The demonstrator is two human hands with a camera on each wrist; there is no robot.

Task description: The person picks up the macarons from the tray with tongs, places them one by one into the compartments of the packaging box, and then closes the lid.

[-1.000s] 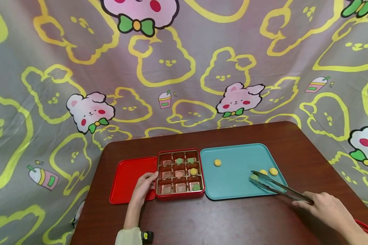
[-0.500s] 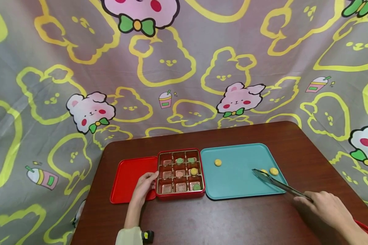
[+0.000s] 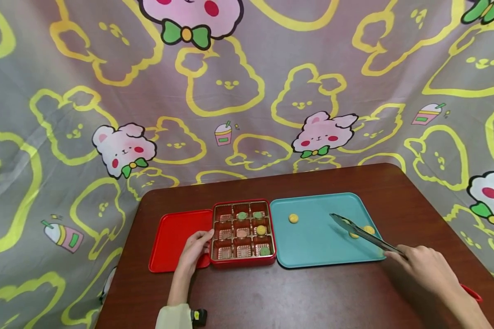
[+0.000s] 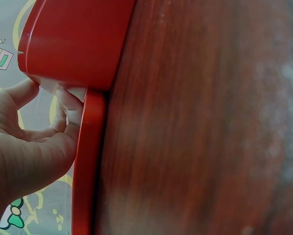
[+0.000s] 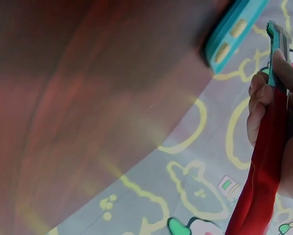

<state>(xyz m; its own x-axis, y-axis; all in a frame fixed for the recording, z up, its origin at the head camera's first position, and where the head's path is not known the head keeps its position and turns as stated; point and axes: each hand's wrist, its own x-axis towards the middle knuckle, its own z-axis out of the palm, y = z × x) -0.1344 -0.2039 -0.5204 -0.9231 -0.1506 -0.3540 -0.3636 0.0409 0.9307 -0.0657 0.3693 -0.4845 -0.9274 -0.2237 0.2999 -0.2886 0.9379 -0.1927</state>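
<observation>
The box [image 3: 243, 262] lies against the left hand [image 3: 195, 249], tongs [image 3: 370, 238] in the right hand [image 3: 426, 269].

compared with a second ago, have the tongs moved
Yes, in the head view the tongs have shifted toward the far edge of the teal tray and slightly left.

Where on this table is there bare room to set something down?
Free: the table in front of the red box and blue tray, the strip behind them, and the blue tray's near-left part, between box and tongs. Crowded: the tray's right end, where two yellow cookies lie by the tongs.
</observation>
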